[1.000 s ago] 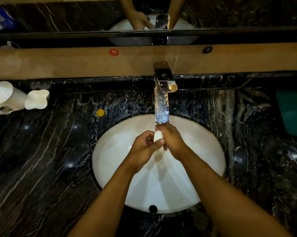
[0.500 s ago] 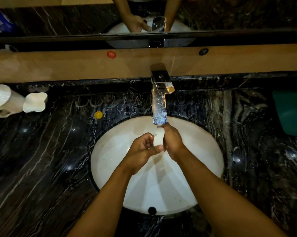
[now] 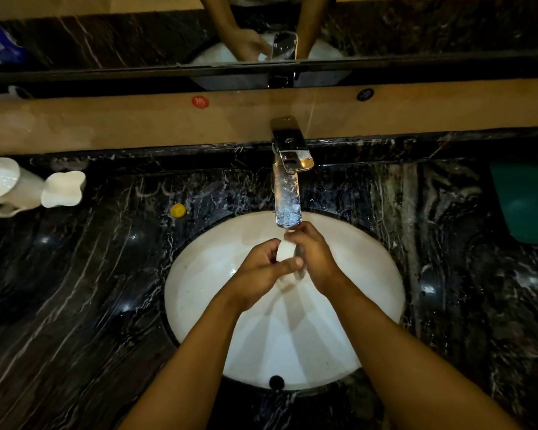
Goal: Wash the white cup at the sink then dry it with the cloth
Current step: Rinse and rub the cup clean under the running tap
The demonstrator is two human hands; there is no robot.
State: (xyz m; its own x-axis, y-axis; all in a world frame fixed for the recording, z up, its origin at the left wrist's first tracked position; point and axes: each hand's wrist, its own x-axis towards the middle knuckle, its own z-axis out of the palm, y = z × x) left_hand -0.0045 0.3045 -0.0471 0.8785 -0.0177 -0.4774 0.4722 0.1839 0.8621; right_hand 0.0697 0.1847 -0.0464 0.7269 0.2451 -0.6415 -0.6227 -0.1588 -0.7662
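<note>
Counter: dark veined marble (image 3: 75, 305) around a white sink (image 3: 199, 293), chrome tap (image 3: 288, 193) at the back.
Cup: white cup (image 3: 284, 254) over the basin, just under the spout.
Left hand: my left hand (image 3: 263, 270) is wrapped round the cup's wall.
Right hand: my right hand (image 3: 312, 254) presses against its open end, rubbing.
Handling: light, rigid, probably slick when wet and breakable; best gripped round the body.
Cloth: a teal cloth (image 3: 528, 203), I judge, lies far right.

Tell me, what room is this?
Probably a bathroom: a white oval sink set in a dark marble counter, a shiny tap over it, and a mirror behind.
</note>
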